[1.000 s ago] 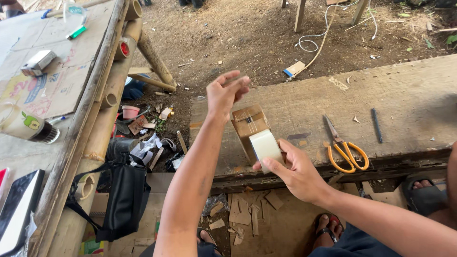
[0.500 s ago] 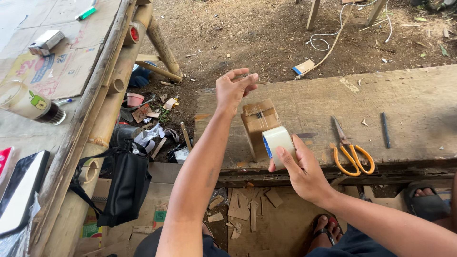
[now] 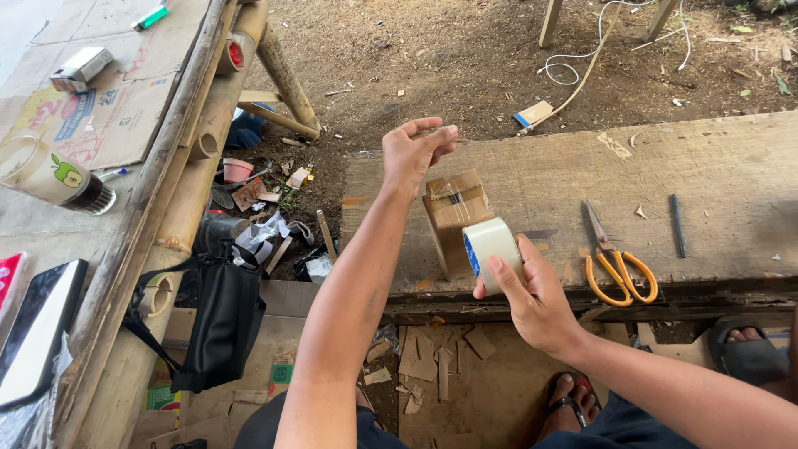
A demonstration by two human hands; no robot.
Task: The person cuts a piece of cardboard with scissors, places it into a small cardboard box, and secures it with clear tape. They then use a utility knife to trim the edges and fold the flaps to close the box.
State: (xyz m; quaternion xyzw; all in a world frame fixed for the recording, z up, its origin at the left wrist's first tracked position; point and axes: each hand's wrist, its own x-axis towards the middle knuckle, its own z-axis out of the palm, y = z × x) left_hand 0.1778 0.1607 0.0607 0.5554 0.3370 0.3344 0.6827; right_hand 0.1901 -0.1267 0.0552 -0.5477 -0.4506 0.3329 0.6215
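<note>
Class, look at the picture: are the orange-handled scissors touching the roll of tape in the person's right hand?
Apart. The head view shows the scissors lying on the wooden plank, with bare wood between them and the tape roll in the right hand.

I see my right hand (image 3: 532,295) gripping a tape roll (image 3: 490,244) at the near edge of the wooden bench (image 3: 731,183), fingers (image 3: 501,274) wrapped over its side. My left hand (image 3: 416,151) is raised, fingertips pinched together — clear tape stretches from there down over a small cardboard box (image 3: 453,218) standing on the bench, just behind the roll. Orange scissors (image 3: 617,262) lie to the right, a dark pencil (image 3: 677,224) beyond them. A black bag (image 3: 220,320) hangs at left — cardboard scraps (image 3: 432,366) litter the ground below.
</note>
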